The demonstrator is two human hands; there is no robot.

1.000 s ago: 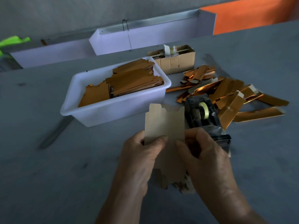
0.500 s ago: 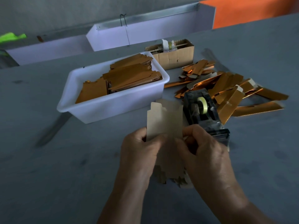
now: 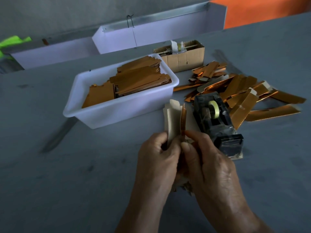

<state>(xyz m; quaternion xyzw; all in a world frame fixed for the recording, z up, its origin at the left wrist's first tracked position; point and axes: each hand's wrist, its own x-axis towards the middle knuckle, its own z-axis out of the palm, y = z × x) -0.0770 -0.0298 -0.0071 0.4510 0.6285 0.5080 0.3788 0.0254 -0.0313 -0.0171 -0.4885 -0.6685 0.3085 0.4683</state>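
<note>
Both my hands hold a flat carton blank (image 3: 173, 120), pale inside and gold outside, folded along its length so its panels stand up. My left hand (image 3: 158, 158) grips the left panel with curled fingers. My right hand (image 3: 207, 163) pinches the gold right edge between thumb and fingers. More blanks lie under my hands, mostly hidden. A black tape dispenser (image 3: 215, 121) with a yellowish roll stands just right of the blank.
A white plastic tub (image 3: 101, 115) of stacked gold blanks sits behind my hands. A heap of folded gold cartons (image 3: 244, 96) lies at the right on the grey table. A small cardboard box (image 3: 183, 56) and white troughs (image 3: 151, 37) stand farther back.
The blank was held flat facing me; now its sides are folded together so it stands edge-on. My hands have drawn closer to each other.
</note>
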